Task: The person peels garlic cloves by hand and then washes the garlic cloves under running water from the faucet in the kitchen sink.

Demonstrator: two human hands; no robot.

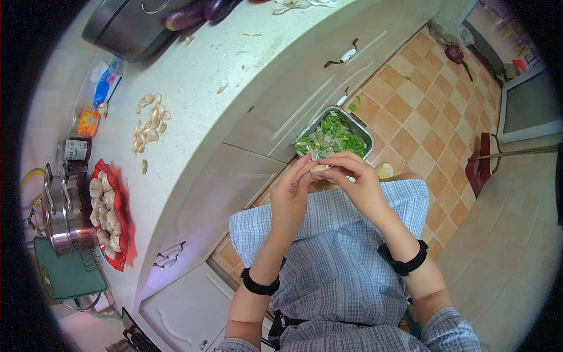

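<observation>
A pale garlic clove (319, 170) is pinched between the fingertips of both hands, in front of my lap. My left hand (293, 180) holds it from the left, fingers closed. My right hand (356, 180) grips it from the right with thumb and fingers. Just beyond the hands, a metal-rimmed bin (368, 134) on the floor contains green leaves and papery skins. On the white counter to the left lies a loose group of garlic cloves (151, 124). Whole garlic bulbs (105, 208) fill a red scalloped tray (121, 240) nearby.
Along the wall side of the counter (193, 94) stand a steel pot (64, 220), a green chopping board (64, 270), jars (76, 149) and a blue packet (107, 85). Eggplants (190, 16) lie beside a dark appliance (132, 26). A dustpan (484, 161) stands on the tiled floor.
</observation>
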